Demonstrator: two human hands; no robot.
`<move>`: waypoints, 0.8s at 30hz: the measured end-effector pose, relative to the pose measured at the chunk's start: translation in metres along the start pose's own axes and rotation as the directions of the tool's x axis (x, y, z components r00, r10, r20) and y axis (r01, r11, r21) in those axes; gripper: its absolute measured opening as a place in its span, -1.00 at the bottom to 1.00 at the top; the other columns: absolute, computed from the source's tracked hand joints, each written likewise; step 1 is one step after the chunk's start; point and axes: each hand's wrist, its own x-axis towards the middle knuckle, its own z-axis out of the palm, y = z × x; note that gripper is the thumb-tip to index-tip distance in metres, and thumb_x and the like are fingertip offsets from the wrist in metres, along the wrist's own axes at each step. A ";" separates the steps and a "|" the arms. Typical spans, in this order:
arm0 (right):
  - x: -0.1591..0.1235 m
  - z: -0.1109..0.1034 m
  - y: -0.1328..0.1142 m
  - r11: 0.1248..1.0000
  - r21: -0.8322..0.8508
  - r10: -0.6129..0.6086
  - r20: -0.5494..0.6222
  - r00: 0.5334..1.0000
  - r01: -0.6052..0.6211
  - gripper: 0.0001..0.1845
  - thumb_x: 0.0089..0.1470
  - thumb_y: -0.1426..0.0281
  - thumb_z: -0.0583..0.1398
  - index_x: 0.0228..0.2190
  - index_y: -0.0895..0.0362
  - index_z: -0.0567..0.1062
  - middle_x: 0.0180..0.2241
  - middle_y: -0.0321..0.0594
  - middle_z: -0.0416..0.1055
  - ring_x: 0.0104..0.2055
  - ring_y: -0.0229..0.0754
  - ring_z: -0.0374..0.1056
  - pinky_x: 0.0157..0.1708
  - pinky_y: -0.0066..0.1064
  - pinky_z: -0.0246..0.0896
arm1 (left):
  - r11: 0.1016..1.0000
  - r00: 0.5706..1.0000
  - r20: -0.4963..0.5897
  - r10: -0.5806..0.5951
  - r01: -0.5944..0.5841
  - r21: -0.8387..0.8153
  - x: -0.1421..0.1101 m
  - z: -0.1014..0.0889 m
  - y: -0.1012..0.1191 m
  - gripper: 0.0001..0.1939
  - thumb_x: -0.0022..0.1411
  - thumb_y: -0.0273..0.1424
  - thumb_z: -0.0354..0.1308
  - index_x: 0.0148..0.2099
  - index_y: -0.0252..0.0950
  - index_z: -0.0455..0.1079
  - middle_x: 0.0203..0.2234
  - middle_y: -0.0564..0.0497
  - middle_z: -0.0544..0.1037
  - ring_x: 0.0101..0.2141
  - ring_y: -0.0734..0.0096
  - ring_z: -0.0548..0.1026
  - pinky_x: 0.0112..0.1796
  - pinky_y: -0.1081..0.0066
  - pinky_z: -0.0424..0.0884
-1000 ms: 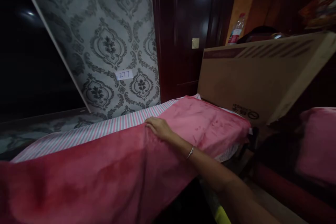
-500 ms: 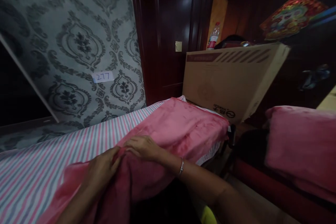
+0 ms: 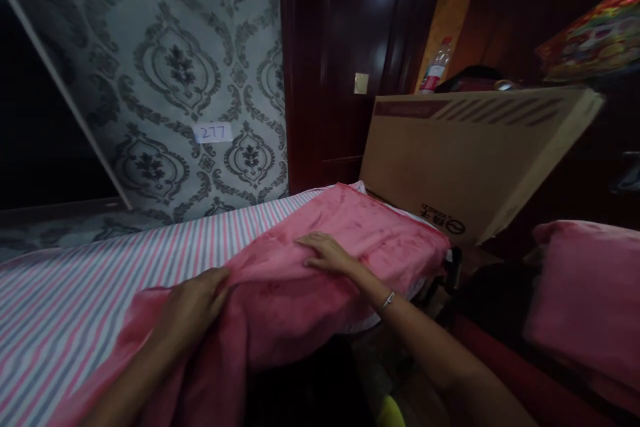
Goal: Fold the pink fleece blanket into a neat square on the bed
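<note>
A pink fleece blanket (image 3: 360, 227) lies along the near edge of a bed covered by a pink-and-grey striped sheet (image 3: 90, 280). My left hand (image 3: 193, 303) rests on the blanket's folded edge, fingers curled down over it. My right hand (image 3: 327, 252), with a thin bracelet at the wrist, lies flat on the blanket farther right, fingers stretched out. The blanket's near part hangs over the side of the bed.
A large cardboard box (image 3: 470, 153) stands at the bed's far end, a plastic bottle (image 3: 434, 70) behind it. Patterned wallpaper with a "277" label (image 3: 213, 132) and a dark wooden door (image 3: 350, 60) lie behind. Another pink blanket (image 3: 585, 293) is at right.
The blanket, first held up in front of me, has been laid down on the bed. My right hand slid away from my left and flattened out on the blanket.
</note>
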 end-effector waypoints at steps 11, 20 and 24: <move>0.001 -0.049 0.008 0.978 -0.010 0.192 -0.366 0.911 -0.210 -0.67 0.27 0.31 0.02 -0.22 0.10 0.56 -0.23 -0.04 0.60 -0.22 0.02 0.50 -0.21 -0.18 0.38 | 0.964 0.935 -0.241 -0.262 0.266 -0.019 -0.025 -0.095 -0.050 -0.66 0.28 -0.16 0.07 -0.09 -0.26 0.53 -0.51 0.08 0.50 -0.40 0.32 0.47 -0.29 0.39 0.32; 0.003 -0.134 -0.004 0.908 -0.080 0.286 -0.598 0.749 -0.410 -0.60 0.32 0.08 0.13 -0.35 0.05 0.61 -0.40 0.04 0.57 -0.37 -0.07 0.44 -0.36 -0.14 0.13 | 0.748 0.386 -0.712 -0.587 0.595 -0.295 -0.086 -0.235 -0.114 -0.64 0.37 -0.20 0.07 -0.23 -0.45 0.43 -0.58 0.21 0.14 -0.53 0.65 0.11 -0.44 0.55 0.12; 0.009 -0.180 -0.011 0.914 -0.174 0.128 -0.732 0.669 -0.366 -0.34 0.29 -0.18 0.01 -0.32 0.07 0.62 -0.40 0.09 0.55 -0.35 -0.08 0.43 -0.37 -0.08 0.02 | 0.812 0.338 -0.841 -0.423 0.554 -0.186 -0.094 -0.259 -0.106 -0.52 0.38 -0.14 0.04 -0.20 -0.54 0.46 -0.56 0.21 0.14 -0.49 0.69 0.16 -0.25 0.47 0.33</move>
